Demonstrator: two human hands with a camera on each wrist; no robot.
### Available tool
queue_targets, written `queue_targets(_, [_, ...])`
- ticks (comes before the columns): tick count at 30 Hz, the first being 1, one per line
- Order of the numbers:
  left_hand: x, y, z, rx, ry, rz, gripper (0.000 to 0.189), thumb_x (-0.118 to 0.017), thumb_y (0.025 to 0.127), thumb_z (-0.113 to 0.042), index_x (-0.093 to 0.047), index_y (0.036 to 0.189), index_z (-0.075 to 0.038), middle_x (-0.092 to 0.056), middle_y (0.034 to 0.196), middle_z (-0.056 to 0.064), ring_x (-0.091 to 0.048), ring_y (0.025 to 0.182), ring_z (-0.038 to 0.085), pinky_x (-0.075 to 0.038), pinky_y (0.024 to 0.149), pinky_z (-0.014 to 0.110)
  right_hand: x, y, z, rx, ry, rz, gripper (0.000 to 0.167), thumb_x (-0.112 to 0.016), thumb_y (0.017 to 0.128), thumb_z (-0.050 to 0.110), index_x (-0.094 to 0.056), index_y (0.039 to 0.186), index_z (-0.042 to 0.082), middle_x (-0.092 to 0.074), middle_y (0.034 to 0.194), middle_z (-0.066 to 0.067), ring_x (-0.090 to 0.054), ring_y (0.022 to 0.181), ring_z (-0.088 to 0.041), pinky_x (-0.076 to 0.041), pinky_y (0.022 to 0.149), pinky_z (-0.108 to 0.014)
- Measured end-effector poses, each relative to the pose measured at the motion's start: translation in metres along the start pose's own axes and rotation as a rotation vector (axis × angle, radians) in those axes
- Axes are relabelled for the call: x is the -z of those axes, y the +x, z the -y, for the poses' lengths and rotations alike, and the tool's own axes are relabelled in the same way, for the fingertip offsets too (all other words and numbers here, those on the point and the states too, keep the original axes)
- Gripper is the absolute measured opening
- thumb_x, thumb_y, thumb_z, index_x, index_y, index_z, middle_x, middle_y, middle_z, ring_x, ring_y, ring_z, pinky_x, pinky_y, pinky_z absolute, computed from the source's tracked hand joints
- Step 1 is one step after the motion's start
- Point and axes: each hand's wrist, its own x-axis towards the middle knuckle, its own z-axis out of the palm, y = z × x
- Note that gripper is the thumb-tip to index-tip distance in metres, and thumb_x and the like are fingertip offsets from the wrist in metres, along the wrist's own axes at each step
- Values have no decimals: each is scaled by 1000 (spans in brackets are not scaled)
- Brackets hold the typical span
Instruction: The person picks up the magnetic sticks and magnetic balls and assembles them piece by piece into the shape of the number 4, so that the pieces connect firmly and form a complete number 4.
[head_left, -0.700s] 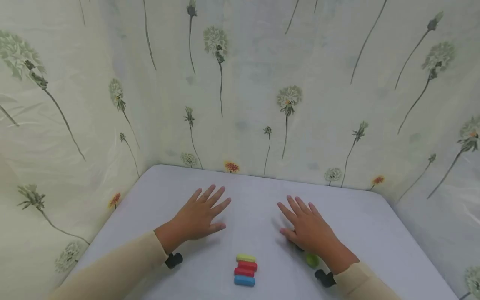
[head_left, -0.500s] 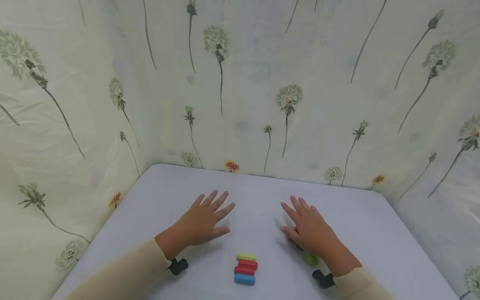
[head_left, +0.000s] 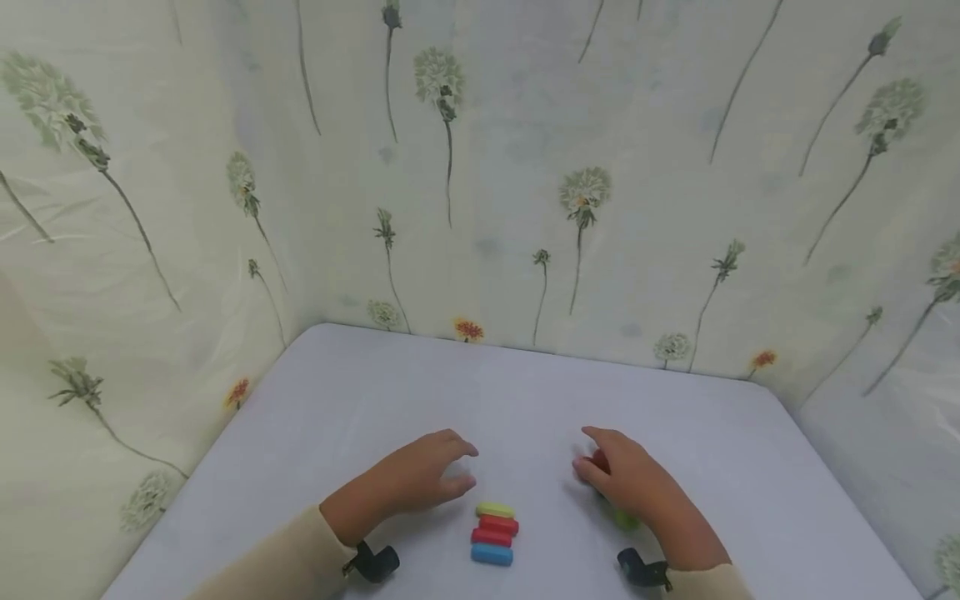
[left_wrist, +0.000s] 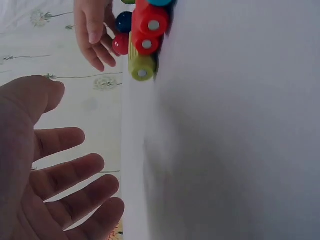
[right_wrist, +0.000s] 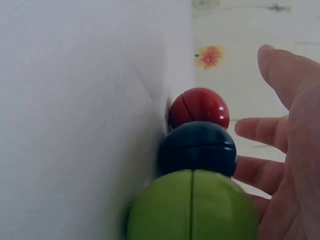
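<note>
Short plastic rods lie side by side on the table, in the head view: a yellow rod [head_left: 495,509], two red rods [head_left: 492,537] and a blue rod [head_left: 492,555]. Silver discs show on their ends in the left wrist view. My left hand [head_left: 416,479] hovers left of the rods, fingers loosely bent, holding nothing. Over a row of balls on the right is my right hand [head_left: 633,479], its thumb and fingers apart. The red ball [right_wrist: 200,108], dark blue ball [right_wrist: 199,149] and green ball [right_wrist: 192,210] line up beside its palm; the hand mostly hides them in the head view.
The white table [head_left: 420,375] has rounded far corners. A flower-printed curtain [head_left: 495,167] surrounds it at the back and sides. Black wrist cameras stick out from both wrists, the left camera [head_left: 378,565] close to the rods.
Both hands had spread, straight fingers; now the fingers bend downward. My left hand has come nearer the rods, and my right hand has drawn back slightly. Rods and balls stay put.
</note>
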Motion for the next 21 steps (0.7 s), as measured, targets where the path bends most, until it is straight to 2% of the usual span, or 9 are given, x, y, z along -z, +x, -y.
queue_targets(3, [-7, -1, -2, 9, -78, -5, 43, -69, 98, -47, -66, 136, -26, -63, 138, -6, -59, 128, 15, -53, 106, 41, -2, -2, -5, -11, 27, 2, 74, -69, 97, 55, -45, 158, 20, -64, 121, 0, -58, 109, -19, -48, 106, -57])
queue_targets(6, [-13, -2, -3, 23, -151, -8, 41, -72, 97, -44, -67, 133, -26, -64, 134, -7, -61, 119, 12, -56, 101, 39, -3, -5, -7, -5, 49, 4, 77, -70, 95, 58, -46, 157, 18, -65, 121, -1, -59, 114, -22, -46, 108, -59])
queue_targets(12, [-22, -4, -2, 26, -286, -3, 39, -75, 95, -40, -68, 131, -27, -64, 127, -9, -60, 108, 8, -57, 93, 32, 1, -11, -11, -10, 29, -9, 80, -67, 94, 63, -47, 156, 16, -60, 142, -15, -54, 134, -37, -40, 113, -66])
queue_targets(16, [-27, -4, -2, 13, -325, 11, 37, -76, 94, -39, -69, 128, -28, -64, 122, -12, -57, 103, 6, -56, 90, 29, 3, -17, -21, -7, 48, -24, 79, -63, 96, 64, -46, 157, 17, -52, 155, -19, -52, 137, -41, -39, 112, -68])
queue_targets(21, [-30, -3, -5, 9, -317, 22, 34, -79, 92, -35, -71, 124, -28, -64, 113, -15, -57, 96, 5, -54, 85, 25, 4, -21, -37, -20, 103, -17, 70, -57, 102, 57, -44, 158, 17, -52, 155, -19, -47, 144, -45, -38, 112, -68])
